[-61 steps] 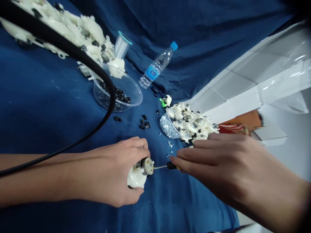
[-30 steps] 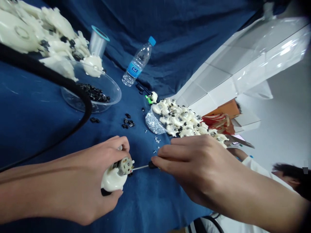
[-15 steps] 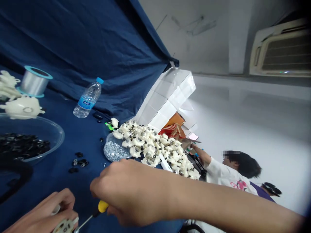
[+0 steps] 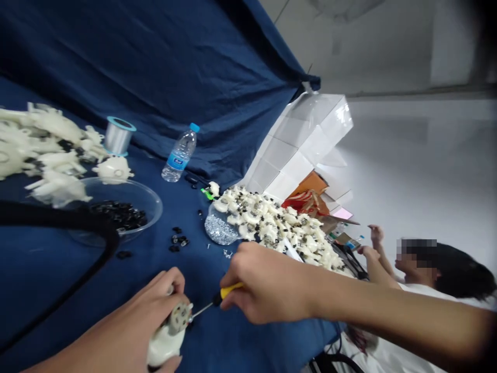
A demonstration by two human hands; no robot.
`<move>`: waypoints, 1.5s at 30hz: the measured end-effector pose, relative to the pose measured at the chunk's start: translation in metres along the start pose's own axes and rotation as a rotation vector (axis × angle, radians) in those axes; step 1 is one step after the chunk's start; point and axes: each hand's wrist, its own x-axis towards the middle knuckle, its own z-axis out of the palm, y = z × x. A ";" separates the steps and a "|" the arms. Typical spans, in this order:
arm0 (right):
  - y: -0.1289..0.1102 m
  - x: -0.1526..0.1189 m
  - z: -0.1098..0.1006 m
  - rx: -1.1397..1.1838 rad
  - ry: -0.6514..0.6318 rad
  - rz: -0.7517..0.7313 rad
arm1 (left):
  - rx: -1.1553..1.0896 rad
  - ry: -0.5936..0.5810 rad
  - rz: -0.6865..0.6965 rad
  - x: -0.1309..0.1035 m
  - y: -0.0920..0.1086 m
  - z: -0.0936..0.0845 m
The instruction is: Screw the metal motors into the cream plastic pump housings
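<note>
My left hand (image 4: pixel 155 305) is closed around a cream plastic part (image 4: pixel 166 346) with a round, greyish holed piece on its end. In my right hand (image 4: pixel 256 285) is a screwdriver (image 4: pixel 229 291) with a yellow and black handle. Its thin shaft points left, and the tip meets the edge of the round piece, where something small and shiny sits. Just beyond my right hand lie a few loose screws (image 4: pixel 227 254) and a clear bowl of screws (image 4: pixel 221 229). Small black parts (image 4: pixel 178 239) are scattered on the blue cloth.
A large heap of cream parts (image 4: pixel 279 220) spreads behind my right hand. Farther left stand a clear bowl (image 4: pixel 155 210) of black pieces, a wire spool (image 4: pixel 118 137) and a water bottle (image 4: pixel 180 155). A black cable (image 4: pixel 89 269) arcs at left. Another person (image 4: pixel 427 269) sits at right.
The view has swung, so the table things appear farther right. More of my left hand and the cream part now shows. The screwdriver remains at the round piece.
</note>
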 end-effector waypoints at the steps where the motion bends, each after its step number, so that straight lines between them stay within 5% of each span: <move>1: 0.001 0.001 0.000 0.028 -0.009 0.043 | 0.003 -0.078 -0.033 0.001 0.008 -0.005; 4: 0.001 0.003 -0.003 0.072 -0.059 0.145 | -0.044 -0.237 -0.041 0.004 0.020 -0.019; 7: -0.003 0.000 -0.009 0.037 -0.038 0.152 | -0.093 -0.222 -0.012 0.006 0.020 -0.025; 18: -0.011 -0.008 -0.003 -0.487 -0.054 -0.257 | -0.153 -0.144 -0.005 0.005 0.019 -0.026; 23: -0.016 0.008 -0.016 -0.104 -0.098 0.012 | -0.151 -0.118 0.000 0.005 0.020 -0.027; 28: -0.006 0.025 -0.023 0.122 -0.293 0.240 | -0.146 -0.123 0.015 0.004 0.021 -0.029; 32: -0.003 0.019 -0.024 0.129 -0.277 0.275 | -0.123 -0.121 0.007 0.002 0.021 -0.031; 37: -0.009 0.004 -0.019 -0.103 -0.091 0.081 | -0.121 -0.128 -0.005 0.003 0.018 -0.030; 45: 0.012 0.000 -0.008 -0.694 0.039 -0.544 | -0.146 -0.104 -0.011 0.003 0.015 -0.027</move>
